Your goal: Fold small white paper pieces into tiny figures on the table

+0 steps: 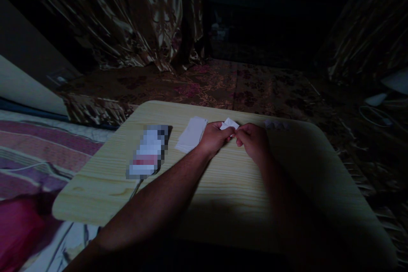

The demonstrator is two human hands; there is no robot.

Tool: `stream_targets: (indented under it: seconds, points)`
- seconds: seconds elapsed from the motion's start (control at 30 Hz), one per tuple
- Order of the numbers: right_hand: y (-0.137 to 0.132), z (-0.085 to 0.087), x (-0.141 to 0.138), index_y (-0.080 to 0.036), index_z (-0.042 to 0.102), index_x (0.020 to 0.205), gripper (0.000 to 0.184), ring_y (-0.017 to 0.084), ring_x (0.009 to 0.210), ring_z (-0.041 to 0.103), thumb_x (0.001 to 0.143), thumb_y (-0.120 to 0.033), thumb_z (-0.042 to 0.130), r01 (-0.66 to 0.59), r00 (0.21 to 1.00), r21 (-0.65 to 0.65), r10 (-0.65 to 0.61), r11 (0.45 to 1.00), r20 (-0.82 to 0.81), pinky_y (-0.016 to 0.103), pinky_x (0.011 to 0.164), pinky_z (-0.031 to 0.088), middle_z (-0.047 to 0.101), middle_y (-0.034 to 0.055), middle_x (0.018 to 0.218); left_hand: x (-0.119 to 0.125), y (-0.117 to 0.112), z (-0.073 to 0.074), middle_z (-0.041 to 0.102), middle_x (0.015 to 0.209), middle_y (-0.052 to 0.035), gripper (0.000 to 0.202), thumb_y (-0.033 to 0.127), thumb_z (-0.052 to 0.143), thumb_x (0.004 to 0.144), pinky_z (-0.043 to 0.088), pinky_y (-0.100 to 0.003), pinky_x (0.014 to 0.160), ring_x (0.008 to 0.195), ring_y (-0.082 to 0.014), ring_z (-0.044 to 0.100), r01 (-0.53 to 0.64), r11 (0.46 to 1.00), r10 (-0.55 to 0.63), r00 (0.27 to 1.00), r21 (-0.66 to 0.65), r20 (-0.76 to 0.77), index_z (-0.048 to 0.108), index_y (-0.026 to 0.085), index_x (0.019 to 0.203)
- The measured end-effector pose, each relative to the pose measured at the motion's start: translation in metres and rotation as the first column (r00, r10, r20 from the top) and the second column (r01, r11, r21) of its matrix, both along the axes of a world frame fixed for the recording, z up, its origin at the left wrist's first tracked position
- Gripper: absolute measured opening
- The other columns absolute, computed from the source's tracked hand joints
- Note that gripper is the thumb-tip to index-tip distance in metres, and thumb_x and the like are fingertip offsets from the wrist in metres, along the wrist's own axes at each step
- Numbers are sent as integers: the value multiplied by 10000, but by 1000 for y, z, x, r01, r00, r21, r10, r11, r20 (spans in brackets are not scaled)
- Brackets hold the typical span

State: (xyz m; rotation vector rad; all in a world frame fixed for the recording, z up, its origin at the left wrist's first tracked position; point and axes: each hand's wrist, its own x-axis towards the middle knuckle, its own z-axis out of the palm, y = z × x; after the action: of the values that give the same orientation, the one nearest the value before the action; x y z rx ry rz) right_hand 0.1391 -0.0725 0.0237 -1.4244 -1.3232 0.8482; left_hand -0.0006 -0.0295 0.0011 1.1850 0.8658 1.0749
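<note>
A small piece of folded white paper (229, 123) is held between my two hands, above the far half of the table. My left hand (214, 137) grips its left and near side, thumb on top. From the right, my right hand (251, 138) pinches its near corner, the fingers close to my left thumb. Part of the paper is hidden by the fingers. Just left of my left hand lies a loose stack of white paper sheets (192, 132). Beyond my right hand, several small pale folded pieces (276, 125) sit in a row near the far edge.
The pale wooden table (223, 187) has rounded corners. A phone-like device (148, 151), blurred out, lies on its left side with a cable (136, 189) running toward me. A striped bed cover (47, 153) is at the left; patterned curtains (165, 12) hang behind. The right side is dark.
</note>
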Motion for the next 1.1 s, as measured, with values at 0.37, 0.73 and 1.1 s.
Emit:
stream_targets:
  seconds: [0.37,0.73,1.1]
  points:
    - [0,1,-1,-188,618,733,177,131,468,555,758,-363,620,37,999,-15,-37,999,19,233,474,387,609,-18,513,0,-2,3,562,544,26,202,329,708,683,271,-230,463,464,-70,421,-20,1000,20,996,10,-85,649,136,677]
    - [1,5,1,-182,623,790,189,137,480,563,687,-339,634,58,998,-73,-60,996,-19,242,487,406,610,-28,520,-4,-3,3,582,589,12,262,385,706,711,294,-221,467,492,-74,423,6,996,12,977,84,-214,653,129,712]
    - [2,5,10,-194,619,727,111,135,448,546,672,-290,617,19,993,-110,-6,994,118,236,444,349,607,-30,490,-5,-7,9,533,558,28,289,420,669,730,274,-215,470,492,-70,389,38,986,22,934,162,-357,650,133,700]
